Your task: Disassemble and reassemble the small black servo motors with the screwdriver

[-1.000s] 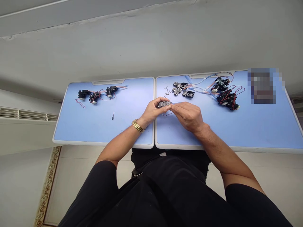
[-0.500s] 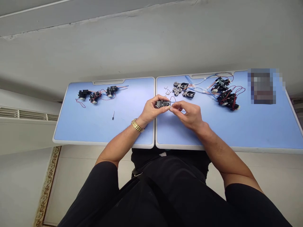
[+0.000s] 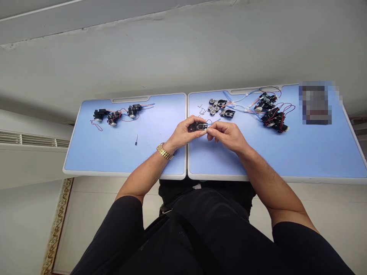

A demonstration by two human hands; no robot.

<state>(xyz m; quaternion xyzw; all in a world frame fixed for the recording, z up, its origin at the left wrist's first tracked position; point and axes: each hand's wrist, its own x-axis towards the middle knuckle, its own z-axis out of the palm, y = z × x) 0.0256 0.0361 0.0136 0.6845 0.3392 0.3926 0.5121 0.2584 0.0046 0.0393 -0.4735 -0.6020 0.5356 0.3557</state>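
Note:
My left hand (image 3: 182, 133) is closed around a small black mechanical unit (image 3: 198, 126) with an oval opening on its upper face. From the right end of this unit come a thin blue tube (image 3: 215, 121) and a dark red wire. My right hand (image 3: 229, 136) is at that same end, thumb and forefinger pinched together near the left thumb; what lies between those fingertips is too small to make out. Just beyond the hands are several tiny screws (image 3: 202, 111), several round metallic parts (image 3: 213, 109) and black open housings (image 3: 228, 114).
Black assemblies with red wires and blue tubes (image 3: 272, 114) lie at the right, and similar black assemblies (image 3: 114, 117) at the left. A small dark screwdriver (image 3: 136, 140) rests on the left blue tabletop (image 3: 97, 156). A seam parts the two tables. A blurred-out object (image 3: 315, 103) is far right.
The black unit has tilted a little in my left hand, so its oval face shows more. My right hand's fingers have curled in and shifted slightly.

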